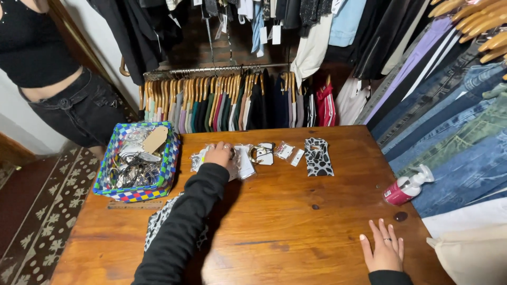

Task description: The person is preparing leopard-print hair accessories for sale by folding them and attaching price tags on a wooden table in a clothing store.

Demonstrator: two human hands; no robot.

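The left hand point(219, 154) reaches far across the wooden table point(274, 221). Its fingers are curled down on a bunch of small clear packets point(240, 161) that lie flat on the wood. I cannot tell if the fingers pinch one packet or just press on the pile, because the hand hides that spot. The black sleeve point(182, 227) runs back from the hand toward the near edge of the table.

The right hand point(384, 250) lies flat on the table with its fingers spread wide. It holds nothing. It is near the table's front edge, well apart from the packets.

Just beside the packets, away from the basket, lie more little clear bags point(289, 153) and a black and white spotted pouch point(318, 157). On the other side of the packets sits a woven basket point(170, 155) in blue, green and white, full of shiny metal bits. A pink spray bottle point(405, 188) lies at the table's right edge. Behind the table hang rows of clothes point(237, 103) on a rail. Another person in black point(58, 79) stands past the basket.
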